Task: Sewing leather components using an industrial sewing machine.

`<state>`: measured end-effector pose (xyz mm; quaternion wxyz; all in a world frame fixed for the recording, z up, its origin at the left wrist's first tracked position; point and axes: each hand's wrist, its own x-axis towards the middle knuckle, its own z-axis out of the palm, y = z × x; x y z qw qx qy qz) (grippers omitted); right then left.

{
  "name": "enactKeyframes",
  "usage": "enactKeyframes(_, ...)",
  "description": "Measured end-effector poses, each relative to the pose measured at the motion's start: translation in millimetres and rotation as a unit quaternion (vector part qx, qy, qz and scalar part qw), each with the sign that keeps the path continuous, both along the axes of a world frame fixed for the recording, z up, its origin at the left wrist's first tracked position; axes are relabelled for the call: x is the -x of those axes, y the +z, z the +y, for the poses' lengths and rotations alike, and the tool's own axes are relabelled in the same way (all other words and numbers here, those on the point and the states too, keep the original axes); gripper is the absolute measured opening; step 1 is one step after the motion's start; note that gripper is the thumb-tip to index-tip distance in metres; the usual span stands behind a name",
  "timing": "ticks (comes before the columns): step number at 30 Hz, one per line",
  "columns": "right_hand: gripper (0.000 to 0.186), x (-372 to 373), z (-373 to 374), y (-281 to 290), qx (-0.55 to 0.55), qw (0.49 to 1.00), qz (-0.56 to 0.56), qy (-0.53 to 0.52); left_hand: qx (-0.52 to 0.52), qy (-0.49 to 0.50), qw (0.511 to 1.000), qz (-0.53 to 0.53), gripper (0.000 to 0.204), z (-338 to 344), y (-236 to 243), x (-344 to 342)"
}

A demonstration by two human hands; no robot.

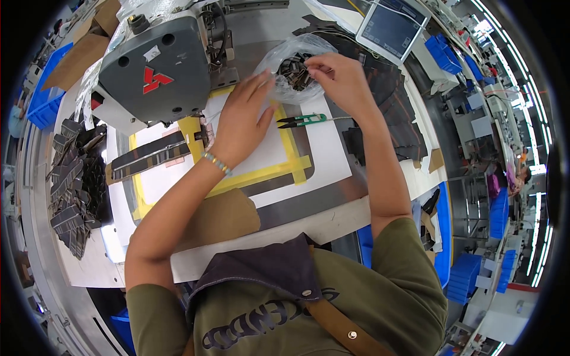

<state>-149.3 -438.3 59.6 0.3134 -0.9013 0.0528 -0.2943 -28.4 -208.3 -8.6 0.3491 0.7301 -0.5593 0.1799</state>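
Observation:
My right hand (341,82) reaches over a clear plastic bag (323,43) full of small dark clip-like pieces (293,72). Its thumb and forefinger are pinched together at the edge of these pieces; what lies between them is too small to make out. Stretched out with the fingers apart, my left hand (242,121) hovers at the near left side of the bag, its fingertips slightly blurred. Between my hands lies a pair of green-handled thread snips (303,120). A dark striped strip (148,156) rests left of my left wrist, beside the sewing machine (157,71).
Yellow tape (291,142) frames a white sheet under my hands. A pile of dark striped pieces (74,184) sits at the left. Brown cardboard (228,215) lies at the front edge. Dark flat sheets (389,107) and a control screen (392,28) are at the right.

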Motion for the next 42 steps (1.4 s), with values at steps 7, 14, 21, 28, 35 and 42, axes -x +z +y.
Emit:
enactKeyframes(7, 0.021, 13.1, 92.8, 7.8, -0.168, 0.974, -0.025, 0.149, 0.06, -0.159, 0.717, 0.676, 0.036, 75.0, 35.2, 17.0)
enactKeyframes(14, 0.021, -8.9, 149.1, -26.0, -0.119, 0.963, -0.034, 0.238, 0.101, -0.095, 0.664, 0.735, 0.021, 124.9, 21.9, 6.1)
enactKeyframes(21, 0.031, -23.7, 152.2, -29.2, -0.257, 0.937, 0.131, 0.195, 0.074, -0.026, 0.783, 0.617, 0.011, 152.3, 10.3, -10.3)
enactKeyframes(28, 0.02, -40.4, 168.5, -52.5, -0.404, 0.859, 0.218, 0.225, 0.076, -0.019, 0.78, 0.621, 0.009, 153.7, -2.1, -10.4)
enactKeyframes(35, 0.016, -33.2, 169.8, -63.6, -0.462, 0.836, 0.198, 0.221, 0.071, -0.047, 0.769, 0.634, 0.009, 155.8, -7.0, -10.4)
enactKeyframes(42, 0.021, -30.4, 165.8, -57.0, -0.322, 0.902, 0.192, 0.213, 0.067, -0.022, 0.792, 0.606, 0.009, 157.6, -6.6, -10.7)
